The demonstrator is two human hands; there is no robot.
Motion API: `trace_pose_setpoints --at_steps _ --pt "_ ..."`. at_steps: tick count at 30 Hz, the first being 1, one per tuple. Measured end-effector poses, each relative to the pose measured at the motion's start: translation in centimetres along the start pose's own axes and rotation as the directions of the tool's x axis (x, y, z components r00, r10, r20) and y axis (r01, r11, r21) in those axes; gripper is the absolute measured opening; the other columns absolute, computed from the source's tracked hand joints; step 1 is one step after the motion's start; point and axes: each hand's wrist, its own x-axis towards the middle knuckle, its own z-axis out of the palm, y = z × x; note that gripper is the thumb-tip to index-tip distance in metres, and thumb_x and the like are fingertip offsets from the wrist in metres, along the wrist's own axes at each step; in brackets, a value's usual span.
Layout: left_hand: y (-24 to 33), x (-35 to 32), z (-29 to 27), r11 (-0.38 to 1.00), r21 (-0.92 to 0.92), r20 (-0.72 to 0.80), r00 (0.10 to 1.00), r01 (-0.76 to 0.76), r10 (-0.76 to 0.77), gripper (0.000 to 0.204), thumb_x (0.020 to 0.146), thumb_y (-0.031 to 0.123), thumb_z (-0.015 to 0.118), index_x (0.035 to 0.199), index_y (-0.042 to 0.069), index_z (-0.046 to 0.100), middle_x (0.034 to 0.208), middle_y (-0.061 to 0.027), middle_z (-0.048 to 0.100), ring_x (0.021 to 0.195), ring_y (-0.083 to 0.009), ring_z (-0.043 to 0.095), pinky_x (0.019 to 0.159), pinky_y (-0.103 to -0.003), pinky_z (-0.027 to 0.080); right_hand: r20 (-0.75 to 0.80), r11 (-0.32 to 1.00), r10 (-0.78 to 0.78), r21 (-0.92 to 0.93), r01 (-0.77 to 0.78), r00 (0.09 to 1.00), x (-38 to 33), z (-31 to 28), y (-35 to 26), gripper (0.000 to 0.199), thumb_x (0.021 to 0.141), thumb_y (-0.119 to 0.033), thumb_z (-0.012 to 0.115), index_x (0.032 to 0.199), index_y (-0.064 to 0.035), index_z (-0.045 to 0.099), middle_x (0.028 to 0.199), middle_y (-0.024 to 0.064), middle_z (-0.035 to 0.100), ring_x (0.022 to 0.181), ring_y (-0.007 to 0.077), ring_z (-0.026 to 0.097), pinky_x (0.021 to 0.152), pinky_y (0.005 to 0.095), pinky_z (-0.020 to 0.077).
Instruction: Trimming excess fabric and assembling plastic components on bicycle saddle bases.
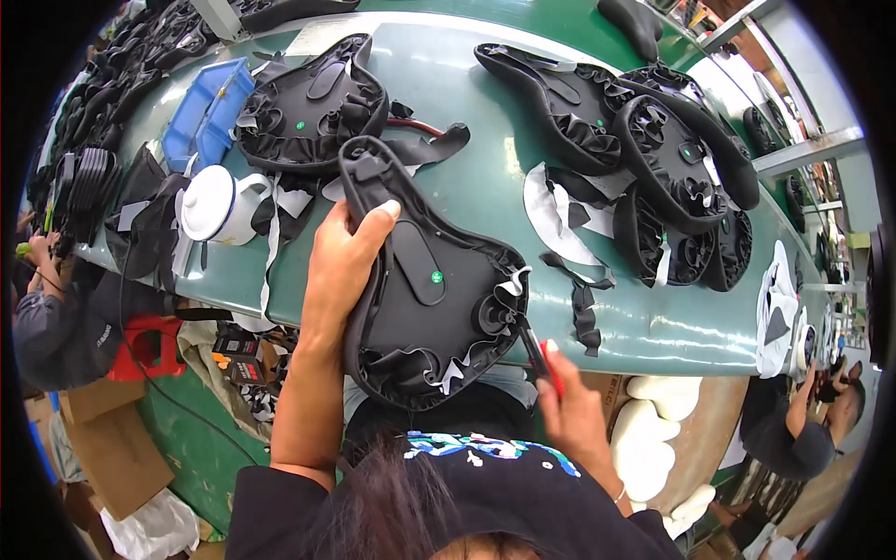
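My left hand (341, 266) grips the narrow nose side of a black bicycle saddle (434, 289) that lies upside down, its underside with a green dot facing up, at the near edge of the green table (485, 182). My right hand (574, 411) holds a red-handled tool (541, 359) whose black tip touches the saddle's wide rear edge, where the cover is gathered in folds.
More upturned black saddles lie behind (308, 112) and to the right (653, 149). A blue bin (207, 112) and a white lidded pot (219, 205) stand at the left. White foam pads (653, 439) are stacked below right. Other people work at the left (56, 308) and right (803, 420).
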Motion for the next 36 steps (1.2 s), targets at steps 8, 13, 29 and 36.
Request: trace_pose_setpoints --at_steps 8,13,29,36 --pt "-1.5 -1.2 -0.8 0.987 -0.148 -0.076 0.996 -0.059 0.048 0.044 0.082 0.032 0.066 0.104 -0.005 0.054 0.089 -0.0066 0.057 0.077 -0.0112 0.052 0.071 -0.025 0.044 -0.211 0.954 -0.236 0.134 0.267 0.949 11.9 0.3 -1.0 0.059 0.076 -0.001 0.068 0.130 -0.0014 0.045 0.110 0.0152 0.063 0.083 0.0205 0.064 0.072 0.0309 0.0513" --pt "-5.3 -0.6 -2.4 0.487 0.809 -0.211 0.610 -0.329 0.763 0.055 0.075 0.014 0.073 0.119 0.000 0.043 0.112 -0.0158 0.051 0.107 -0.0291 0.048 0.095 -0.041 0.036 -0.273 0.818 0.241 0.574 -0.043 0.931 12.9 -2.4 0.8 0.046 0.076 -0.001 0.064 0.121 -0.0026 0.051 0.083 -0.0001 0.055 0.062 0.0032 0.048 0.053 0.0196 0.0412" --pt "0.2 2.2 5.3 0.574 0.346 0.540 0.658 -0.742 0.525 0.029 0.090 0.024 0.051 0.074 0.001 0.059 0.063 -0.0112 0.056 0.063 -0.0266 0.052 0.068 -0.036 0.035 0.145 0.813 -0.402 -0.398 0.425 0.904 12.7 -4.6 1.8 0.059 0.079 -0.006 0.065 0.134 -0.0215 0.050 0.068 0.0058 0.054 0.054 0.0234 0.053 0.051 0.0340 0.0457" --pt "-0.1 3.3 3.5 0.606 -0.769 -0.044 0.964 -0.201 0.263 0.017 0.091 0.015 0.055 0.078 0.004 0.057 0.070 -0.0039 0.058 0.051 -0.0019 0.035 0.048 -0.018 0.027 0.072 0.886 -0.232 -0.395 0.241 0.970 7.0 -3.3 0.7 0.063 0.079 -0.007 0.064 0.136 -0.0243 0.047 0.062 0.0075 0.047 0.046 0.0253 0.051 0.043 0.0375 0.0399"
